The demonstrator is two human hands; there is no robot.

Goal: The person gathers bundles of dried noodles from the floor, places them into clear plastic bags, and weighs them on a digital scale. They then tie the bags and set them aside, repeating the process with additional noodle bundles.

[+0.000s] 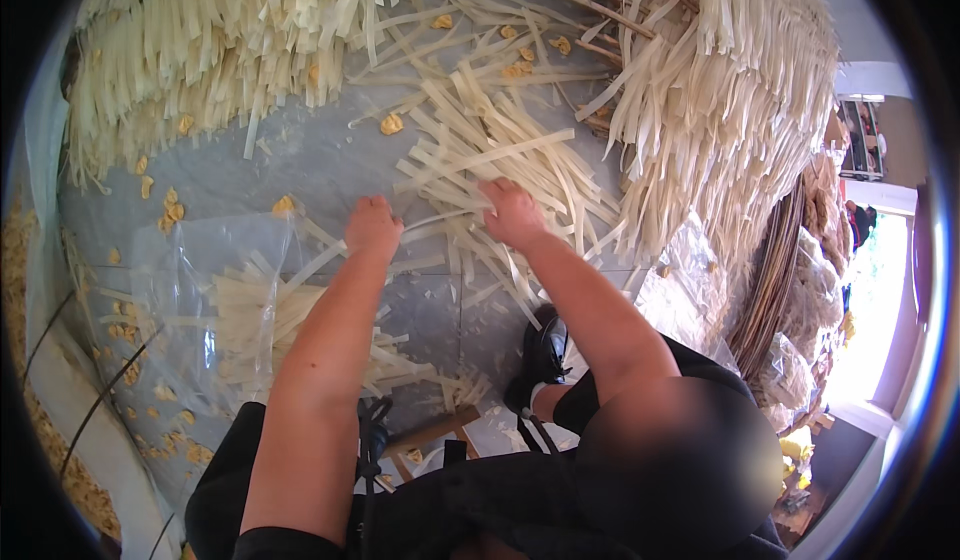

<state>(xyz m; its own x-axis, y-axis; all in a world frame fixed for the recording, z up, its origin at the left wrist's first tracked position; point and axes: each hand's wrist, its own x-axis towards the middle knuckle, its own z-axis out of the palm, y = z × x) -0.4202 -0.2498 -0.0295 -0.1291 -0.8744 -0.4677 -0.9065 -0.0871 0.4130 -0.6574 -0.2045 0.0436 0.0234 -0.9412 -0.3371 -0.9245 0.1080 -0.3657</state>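
A long pale flat strip [435,221] stretches between my two hands, low over the grey floor sheet. My left hand [373,226] is closed around it, and its other end slants down to the left behind the hand. My right hand [516,213] has its fingers curled in at the strip's right end, above a loose pile of similar strips [510,155]. Its fingertips are partly hidden. Left of my left forearm, more cut strips [247,312] lie under and beside a clear plastic bag [202,260].
Dense rows of hanging strips stand at the upper left [225,50] and the right [727,110]. Thin sticks [600,9] poke out at the top right. Yellowish crumpled bits [391,123] dot the floor. My black shoe [551,342] is below my right hand. A stick bundle [772,275] leans right.
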